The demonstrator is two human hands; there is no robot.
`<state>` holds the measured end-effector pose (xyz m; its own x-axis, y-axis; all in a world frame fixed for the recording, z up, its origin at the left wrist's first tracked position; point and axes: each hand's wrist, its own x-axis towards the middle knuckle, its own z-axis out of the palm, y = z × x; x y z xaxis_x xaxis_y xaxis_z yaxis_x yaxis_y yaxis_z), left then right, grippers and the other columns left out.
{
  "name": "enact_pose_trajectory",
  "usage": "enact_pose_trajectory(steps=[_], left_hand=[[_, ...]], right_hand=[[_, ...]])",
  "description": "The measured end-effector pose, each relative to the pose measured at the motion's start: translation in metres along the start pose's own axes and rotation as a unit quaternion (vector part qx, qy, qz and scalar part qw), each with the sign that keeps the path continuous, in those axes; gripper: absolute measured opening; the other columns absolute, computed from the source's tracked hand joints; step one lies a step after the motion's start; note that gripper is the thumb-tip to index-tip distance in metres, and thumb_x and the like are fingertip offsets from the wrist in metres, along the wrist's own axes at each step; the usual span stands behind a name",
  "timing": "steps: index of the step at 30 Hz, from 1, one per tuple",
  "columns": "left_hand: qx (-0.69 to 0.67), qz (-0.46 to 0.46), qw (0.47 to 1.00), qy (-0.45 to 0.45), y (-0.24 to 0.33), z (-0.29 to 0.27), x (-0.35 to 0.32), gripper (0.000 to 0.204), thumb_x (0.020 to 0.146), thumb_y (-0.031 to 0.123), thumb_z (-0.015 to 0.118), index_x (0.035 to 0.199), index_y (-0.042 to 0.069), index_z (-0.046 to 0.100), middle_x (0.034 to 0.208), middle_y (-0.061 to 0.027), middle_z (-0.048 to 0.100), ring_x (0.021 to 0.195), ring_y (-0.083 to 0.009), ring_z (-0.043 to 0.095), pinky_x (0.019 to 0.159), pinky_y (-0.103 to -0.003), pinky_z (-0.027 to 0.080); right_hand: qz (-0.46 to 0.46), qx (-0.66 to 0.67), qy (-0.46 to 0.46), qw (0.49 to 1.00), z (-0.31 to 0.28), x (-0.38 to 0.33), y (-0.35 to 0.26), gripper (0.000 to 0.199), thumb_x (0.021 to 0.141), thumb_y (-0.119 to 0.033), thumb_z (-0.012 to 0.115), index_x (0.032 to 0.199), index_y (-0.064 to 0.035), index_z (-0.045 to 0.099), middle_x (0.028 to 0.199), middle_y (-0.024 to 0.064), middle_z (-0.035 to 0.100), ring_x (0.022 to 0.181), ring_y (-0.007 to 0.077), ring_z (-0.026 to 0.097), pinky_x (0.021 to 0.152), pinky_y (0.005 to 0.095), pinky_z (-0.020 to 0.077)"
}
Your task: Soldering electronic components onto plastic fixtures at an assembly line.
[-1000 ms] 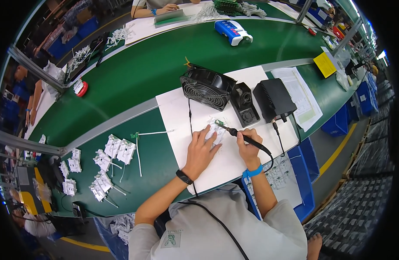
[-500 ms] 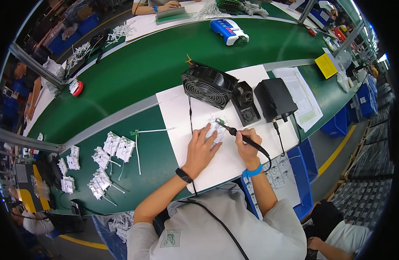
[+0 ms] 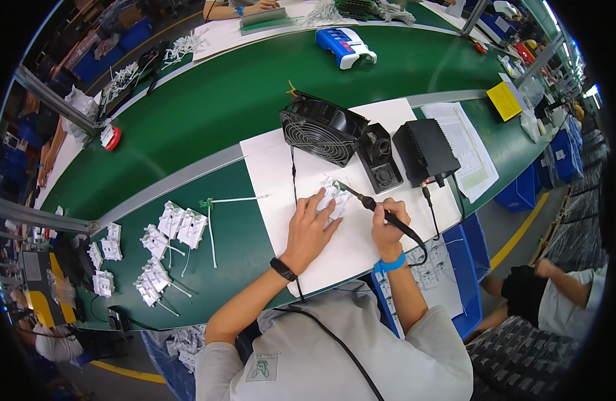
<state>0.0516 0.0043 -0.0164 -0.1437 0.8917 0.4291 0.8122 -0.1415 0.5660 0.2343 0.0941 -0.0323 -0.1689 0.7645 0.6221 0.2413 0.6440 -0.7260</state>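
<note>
On the white sheet (image 3: 268, 180), a small white plastic part (image 3: 334, 200) with a green piece at its far end is partly covered by my left hand (image 3: 309, 230). Its fingers rest on the part and the thumb lies by the near end, holding it down. My right hand (image 3: 390, 224) is closed around the handle of a soldering iron (image 3: 365, 200). The iron's tip reaches the part's far end, where thin wires stick out; whether it touches is too small to tell. A black cord loops from the handle beside my right wrist.
Beyond my hands stand a black fan (image 3: 321, 130), a soldering iron stand (image 3: 379, 157) and a black power box (image 3: 425, 154). White plastic housings (image 3: 191, 229) lie in groups at left. A blue-and-white device (image 3: 345, 48) sits on the green belt (image 3: 254, 90). Blue bin (image 3: 470, 301) at right.
My right hand has shifted slightly right with the soldering iron, and its tip has moved a little. The blue-and-white device has slid left. A person at lower right has moved.
</note>
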Motion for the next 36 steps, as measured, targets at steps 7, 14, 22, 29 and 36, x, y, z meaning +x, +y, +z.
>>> enact_pose_trajectory(steps=[7,14,22,29,36], left_hand=[[0.005,-0.001,1.0,-0.001,0.0017,-0.0032,0.0,0.039,0.08,0.017,0.082,0.113,-0.001,0.073,0.136,-0.0179,0.059,0.11,-0.0315,0.056,0.091,-0.037,0.052],[0.005,0.002,1.0,-0.002,0.0031,-0.0018,0.002,0.04,0.08,0.017,0.082,0.114,-0.002,0.073,0.136,-0.0183,0.059,0.11,-0.0317,0.056,0.09,-0.038,0.052],[0.004,-0.001,1.0,0.015,0.0018,-0.0008,0.0028,0.04,0.075,0.015,0.085,0.111,0.002,0.075,0.134,-0.0164,0.063,0.108,-0.0332,0.059,0.089,-0.039,0.054],[0.005,-0.004,1.0,0.015,0.0039,-0.0028,0.0036,0.039,0.075,0.015,0.085,0.111,0.002,0.075,0.133,-0.0161,0.063,0.109,-0.033,0.059,0.089,-0.039,0.054],[0.003,-0.003,1.0,-0.007,0.0042,-0.0027,0.0012,0.04,0.079,0.017,0.083,0.115,0.0,0.073,0.136,-0.0181,0.06,0.111,-0.032,0.056,0.09,-0.038,0.053]], right_hand=[[0.02,0.044,0.031,0.998,-0.0029,-0.0053,0.0044,0.017,0.091,-0.007,0.067,0.086,-0.0032,0.052,0.061,0.0084,0.053,0.051,0.0161,0.047,0.05,0.0298,0.0362],[0.008,0.009,0.004,1.0,-0.0044,0.0004,0.0024,0.017,0.089,-0.006,0.067,0.084,-0.0034,0.051,0.059,0.0086,0.051,0.048,0.0189,0.046,0.048,0.0321,0.0351],[0.01,-0.005,0.0,1.0,-0.0045,0.0005,-0.001,0.019,0.089,-0.007,0.068,0.082,-0.0042,0.05,0.058,0.0087,0.05,0.047,0.0209,0.046,0.048,0.0336,0.0348],[0.007,0.006,-0.007,1.0,-0.0037,0.0015,-0.0021,0.02,0.091,-0.01,0.068,0.083,-0.0043,0.05,0.057,0.0085,0.049,0.047,0.021,0.046,0.048,0.0339,0.0345],[0.009,0.015,-0.008,1.0,-0.0073,0.0007,-0.0027,0.02,0.09,-0.01,0.068,0.083,-0.0044,0.05,0.058,0.0089,0.049,0.047,0.0218,0.046,0.049,0.033,0.0355]])
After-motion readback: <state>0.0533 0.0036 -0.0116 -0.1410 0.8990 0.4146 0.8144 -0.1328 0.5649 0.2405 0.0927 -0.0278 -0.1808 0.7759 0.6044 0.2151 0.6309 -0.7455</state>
